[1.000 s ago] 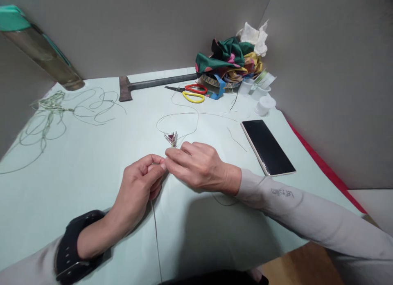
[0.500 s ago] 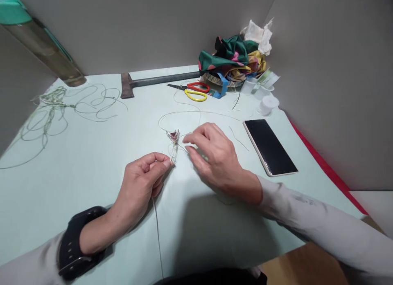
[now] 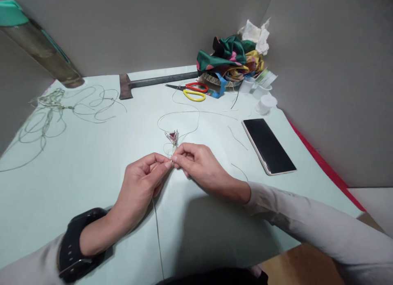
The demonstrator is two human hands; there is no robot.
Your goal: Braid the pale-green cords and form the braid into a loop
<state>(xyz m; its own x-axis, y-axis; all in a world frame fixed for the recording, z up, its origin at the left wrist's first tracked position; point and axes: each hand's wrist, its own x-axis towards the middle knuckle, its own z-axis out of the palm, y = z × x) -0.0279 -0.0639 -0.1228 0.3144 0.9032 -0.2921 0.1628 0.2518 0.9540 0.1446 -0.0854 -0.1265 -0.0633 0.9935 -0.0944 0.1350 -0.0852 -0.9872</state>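
My left hand [image 3: 143, 182] rests on the pale green table [image 3: 92, 162] and pinches a thin pale cord [image 3: 157, 232] that runs down toward me. My right hand [image 3: 196, 164] meets it fingertip to fingertip, pinched on the same cord. Just beyond the fingertips lies a small knotted piece with a dark red bit [image 3: 172, 136], and the cord loops [image 3: 181, 117] away behind it. A black band sits on my left wrist.
A black phone [image 3: 268, 145] lies to the right. Red and yellow scissors [image 3: 193, 92], a hammer-like tool [image 3: 147, 84], a heap of coloured fabric [image 3: 233, 60] and white cups [image 3: 265, 103] stand at the back. Tangled green cord [image 3: 49, 113] lies far left, beside a leaning tube [image 3: 43, 52].
My right hand lifted off and opened toward the right half a second ago. It has now come back and pinched the cord next to my left fingertips. The left hand stayed put.
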